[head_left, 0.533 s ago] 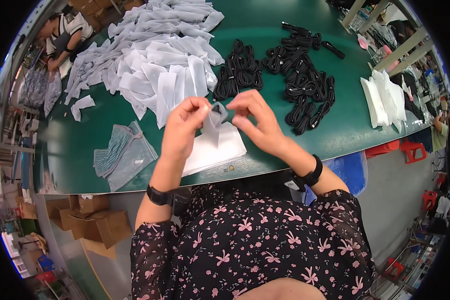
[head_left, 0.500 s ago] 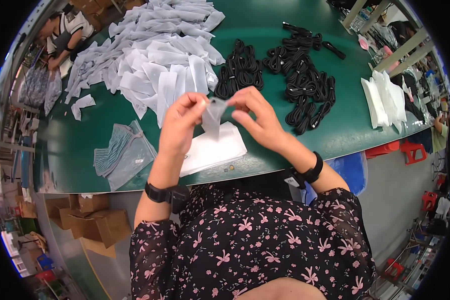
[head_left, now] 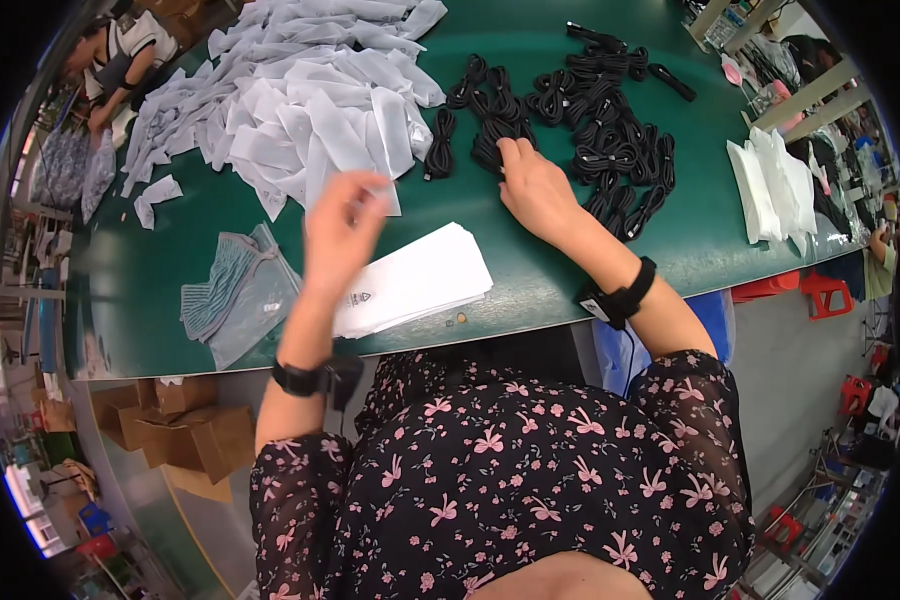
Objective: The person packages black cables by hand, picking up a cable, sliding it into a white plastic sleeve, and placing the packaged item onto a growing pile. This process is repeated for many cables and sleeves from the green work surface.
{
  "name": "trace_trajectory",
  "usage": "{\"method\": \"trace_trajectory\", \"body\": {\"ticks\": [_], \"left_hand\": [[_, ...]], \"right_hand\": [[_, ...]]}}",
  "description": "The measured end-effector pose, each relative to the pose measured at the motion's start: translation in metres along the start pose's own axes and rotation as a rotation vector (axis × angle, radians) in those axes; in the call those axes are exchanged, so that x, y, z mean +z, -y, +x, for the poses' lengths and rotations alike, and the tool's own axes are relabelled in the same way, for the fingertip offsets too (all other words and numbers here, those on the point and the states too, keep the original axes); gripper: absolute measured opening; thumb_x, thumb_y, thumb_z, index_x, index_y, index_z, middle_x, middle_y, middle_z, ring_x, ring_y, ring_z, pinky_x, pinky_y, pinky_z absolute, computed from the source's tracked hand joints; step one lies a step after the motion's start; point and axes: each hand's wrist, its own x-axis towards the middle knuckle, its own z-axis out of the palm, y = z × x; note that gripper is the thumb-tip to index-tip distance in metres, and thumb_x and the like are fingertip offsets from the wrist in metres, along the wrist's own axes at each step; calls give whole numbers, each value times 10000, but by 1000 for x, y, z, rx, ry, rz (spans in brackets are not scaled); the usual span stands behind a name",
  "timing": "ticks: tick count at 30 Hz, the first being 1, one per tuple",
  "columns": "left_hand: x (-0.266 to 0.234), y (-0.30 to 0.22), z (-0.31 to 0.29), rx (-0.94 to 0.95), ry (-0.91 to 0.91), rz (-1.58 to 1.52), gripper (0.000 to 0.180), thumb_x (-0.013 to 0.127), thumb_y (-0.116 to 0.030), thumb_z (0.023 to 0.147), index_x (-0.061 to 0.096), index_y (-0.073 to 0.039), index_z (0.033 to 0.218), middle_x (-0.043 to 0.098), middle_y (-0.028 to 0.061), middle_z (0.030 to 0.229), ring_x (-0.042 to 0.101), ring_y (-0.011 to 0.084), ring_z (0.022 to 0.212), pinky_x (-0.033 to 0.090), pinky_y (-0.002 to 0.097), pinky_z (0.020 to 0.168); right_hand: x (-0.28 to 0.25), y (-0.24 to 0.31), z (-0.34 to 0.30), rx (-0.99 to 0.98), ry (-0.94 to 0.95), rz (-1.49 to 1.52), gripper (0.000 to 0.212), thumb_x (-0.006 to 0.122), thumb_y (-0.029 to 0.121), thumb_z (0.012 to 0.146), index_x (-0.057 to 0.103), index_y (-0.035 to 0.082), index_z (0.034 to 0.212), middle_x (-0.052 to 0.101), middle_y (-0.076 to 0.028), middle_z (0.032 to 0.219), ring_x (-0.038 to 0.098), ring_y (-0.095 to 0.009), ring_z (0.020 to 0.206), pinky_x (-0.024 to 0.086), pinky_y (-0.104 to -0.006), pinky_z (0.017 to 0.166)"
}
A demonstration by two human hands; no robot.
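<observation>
My right hand reaches over the table with its fingers closed on a coiled black cable at the near edge of the middle cable heap. My left hand is smeared by motion just in front of the pile of translucent white bags; whether its fingers hold anything does not show. Between my forearms lies a stack of white paper sheets with a small printed mark. One more coiled cable rests by itself beside the bag pile.
Many coiled black cables lie to the right. A striped cloth item and a clear bag sit at left. White packets are near the right edge. A co-worker is at the far left, with cardboard boxes below the table.
My hands have parted; the small translucent bag they held between them is no longer seen there. My right hand has moved up and right onto the cables, my left slightly left.
</observation>
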Motion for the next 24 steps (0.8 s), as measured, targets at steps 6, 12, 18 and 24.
{"method": "trace_trajectory", "body": {"ticks": [6, 12, 18, 24], "left_hand": [[53, -5, -53, 208, 218, 303, 133, 696, -36, 822, 637, -12, 939, 582, 81, 864, 577, 193, 745, 474, 292, 690], [62, 5, -60, 291, 198, 403, 109, 699, -25, 813, 611, -1, 873, 581, 113, 846, 575, 222, 705, 474, 303, 672], [60, 0, -63, -76, 127, 112, 84, 674, -5, 828, 603, 9, 871, 581, 84, 813, 555, 187, 702, 466, 293, 660], [57, -3, -61, -100, 88, 15, 67, 652, 32, 831, 596, 17, 864, 581, 73, 841, 551, 169, 723, 466, 280, 654]], "right_hand": [[-17, 5, -34, -117, -65, 25, 551, 621, 13, 786, 494, -3, 1322, 536, -156, 924, 594, -341, 809, 505, -421, 675], [-42, 32, -60, -48, 54, 343, 559, 618, 9, 790, 525, 56, 1339, 537, -139, 879, 579, -319, 775, 485, -414, 667], [-54, 46, -81, -158, 49, 444, 552, 634, -6, 782, 565, 88, 1322, 542, -113, 871, 570, -296, 742, 485, -388, 652], [-53, 42, -81, -356, 82, 406, 528, 643, -5, 777, 569, 75, 1293, 529, -102, 860, 576, -279, 739, 486, -376, 639]]}}
